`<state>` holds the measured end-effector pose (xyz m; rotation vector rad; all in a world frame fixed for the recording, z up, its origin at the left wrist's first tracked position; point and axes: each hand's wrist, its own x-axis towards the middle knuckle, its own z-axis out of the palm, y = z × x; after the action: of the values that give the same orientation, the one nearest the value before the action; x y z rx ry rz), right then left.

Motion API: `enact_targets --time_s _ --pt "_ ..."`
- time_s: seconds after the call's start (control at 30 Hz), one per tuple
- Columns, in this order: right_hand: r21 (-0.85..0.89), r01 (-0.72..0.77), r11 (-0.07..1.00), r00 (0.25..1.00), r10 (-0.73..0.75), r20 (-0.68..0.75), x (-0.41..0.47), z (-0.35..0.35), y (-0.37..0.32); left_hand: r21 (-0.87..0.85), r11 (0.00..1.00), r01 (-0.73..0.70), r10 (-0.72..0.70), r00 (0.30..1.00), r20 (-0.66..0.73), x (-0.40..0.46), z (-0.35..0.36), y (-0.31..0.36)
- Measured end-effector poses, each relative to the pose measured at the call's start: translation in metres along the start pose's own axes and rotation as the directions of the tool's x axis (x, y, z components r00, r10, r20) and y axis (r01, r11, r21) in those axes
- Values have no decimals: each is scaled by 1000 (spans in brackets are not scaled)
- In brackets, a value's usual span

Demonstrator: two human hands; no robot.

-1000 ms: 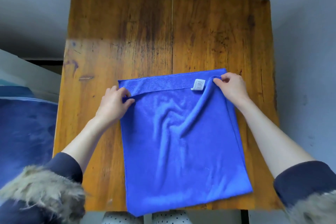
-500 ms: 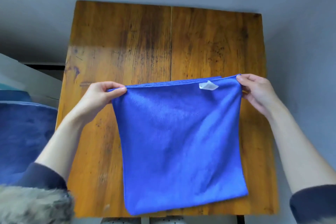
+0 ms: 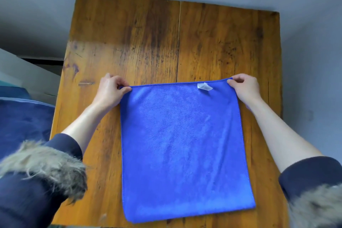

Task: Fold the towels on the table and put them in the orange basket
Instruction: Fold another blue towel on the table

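Blue microfibre towel [image 3: 183, 150] lies spread on the wooden counter [image 3: 148, 42]. I see my left grip [image 3: 111, 90] pinching its far left corner and my right grip [image 3: 244, 89] pinching its far right corner, beside the white label [image 3: 204, 86].

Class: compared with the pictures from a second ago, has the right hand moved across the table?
Yes. The right hand, pinching the towel corner, has shifted right, toward the table's right edge, pulling the top edge taut.
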<state>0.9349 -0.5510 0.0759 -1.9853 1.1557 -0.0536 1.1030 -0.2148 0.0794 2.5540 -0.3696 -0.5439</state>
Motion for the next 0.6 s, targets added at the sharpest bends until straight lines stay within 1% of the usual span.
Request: enact_targets --time_s 0.07,0.13,0.23,0.33,0.43,0.47,0.53,0.6 --pt "-7 5 1000 1000 -5 7 1 0 0 11 1000 -9 9 1000 4 0 0 -1" --pt "-14 -26 1000 999 27 25 2 0 -1 12 1000 5 -5 1000 10 2 1 0" --pt "-11 -65 998 993 65 94 4 -3 -5 -21 1000 16 -15 999 32 2 -1 0" --pt "67 -97 993 985 87 150 1 -8 -8 2 1000 -12 11 997 79 -1 -5 -2" --pt "184 -156 970 958 104 268 -10 -18 -12 -9 1000 -12 13 995 100 -7 -14 -4" --pt "241 -189 952 944 109 310 -14 -25 -14 -55 998 7 -2 995 101 -10 -19 -4" --pt "368 -271 889 909 110 403 -26 -41 -19 -216 974 74 -43 989 141 -17 -31 -6" --pt "466 -339 817 869 83 487 -39 -61 -26 -407 904 131 -48 977 207 -28 -47 -6"
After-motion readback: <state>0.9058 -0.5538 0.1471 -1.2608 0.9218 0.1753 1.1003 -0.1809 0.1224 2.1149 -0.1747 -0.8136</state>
